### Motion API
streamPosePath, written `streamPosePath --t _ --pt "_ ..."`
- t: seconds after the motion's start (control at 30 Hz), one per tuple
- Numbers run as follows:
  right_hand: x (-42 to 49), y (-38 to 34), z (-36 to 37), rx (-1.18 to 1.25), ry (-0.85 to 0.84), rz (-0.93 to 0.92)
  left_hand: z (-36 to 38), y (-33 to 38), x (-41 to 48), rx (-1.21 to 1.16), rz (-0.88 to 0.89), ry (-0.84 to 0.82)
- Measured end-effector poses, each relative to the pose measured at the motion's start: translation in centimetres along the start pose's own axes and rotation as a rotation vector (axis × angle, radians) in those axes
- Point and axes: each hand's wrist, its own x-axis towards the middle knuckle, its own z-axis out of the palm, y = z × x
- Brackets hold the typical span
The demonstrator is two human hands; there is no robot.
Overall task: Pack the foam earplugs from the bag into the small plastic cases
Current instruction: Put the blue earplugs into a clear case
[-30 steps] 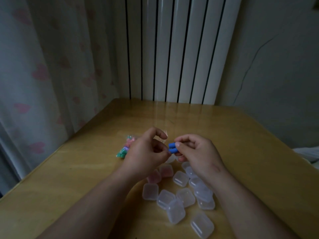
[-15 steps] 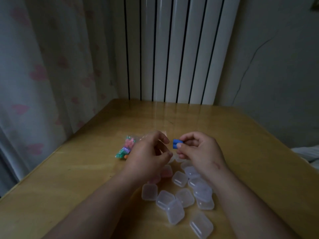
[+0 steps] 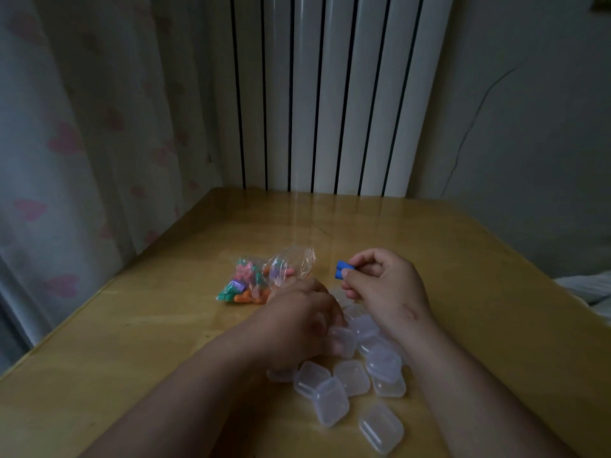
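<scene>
My right hand [image 3: 386, 289] pinches two blue foam earplugs [image 3: 344, 270] between thumb and forefinger, held above the table. My left hand [image 3: 297, 325] is low over the pile of small clear plastic cases [image 3: 350, 378]. It is blurred, and its fingers are curled round one clear case [image 3: 345, 337] at the pile's left side. The clear bag [image 3: 291, 264] with several coloured earplugs [image 3: 244, 285] lies on the table just beyond my left hand, its mouth toward the right.
The wooden table [image 3: 132, 342] has its left edge by a curtain [image 3: 66, 160]. A white radiator [image 3: 330, 94] stands behind the far edge. White cloth [image 3: 588, 289] shows at the right edge.
My left hand has dropped from beside the blue earplugs down onto the pile of cases, uncovering the bag. My right hand has stayed up with the blue earplugs, shifting slightly right.
</scene>
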Motion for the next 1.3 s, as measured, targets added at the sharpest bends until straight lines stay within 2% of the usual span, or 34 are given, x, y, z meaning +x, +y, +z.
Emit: streamPosePath --t 0.07,0.2,0.4,0.5,0.67,0.9,1.0,1.07,1.17,1.3 --pt "0.0 -0.2 -0.3 -0.033 0.023 -0.018 -0.4 0.2 -0.2 -0.109 -0.053 0.074" --pt "-0.3 -0.7 -0.6 -0.053 -0.004 -0.025 -0.8 0.3 -0.3 -0.53 -0.157 0.249" --pt "-1.0 -1.0 -0.5 -0.132 -0.178 0.052 -1.2 -0.4 -0.1 -0.698 -0.131 0.488" --pt "-1.1 -1.1 -0.4 -0.009 -0.2 0.098 -1.3 -0.3 -0.3 -0.712 -0.123 0.473" --pt "-1.1 -0.7 -0.5 -0.014 -0.273 0.093 -1.3 -0.2 -0.3 -0.65 -0.115 0.478" --pt "-1.4 -1.0 -0.2 -0.143 -0.173 -0.078 -1.6 -0.7 -0.4 -0.827 -0.168 0.405" --pt "-1.2 -0.6 0.0 -0.16 -0.114 -0.097 -1.4 -1.0 -0.3 -0.807 -0.171 0.461" --pt "-0.9 -0.5 -0.1 -0.119 -0.085 -0.046 -1.2 -1.1 -0.2 -0.791 -0.18 0.509" --pt "-1.0 -0.4 -0.1 0.055 -0.183 0.068 -1.1 -1.2 -0.1 -0.756 -0.162 0.525" --pt "-1.2 -0.3 0.1 0.08 -0.265 0.042 -0.9 -1.4 0.0 -0.7 -0.128 0.519"
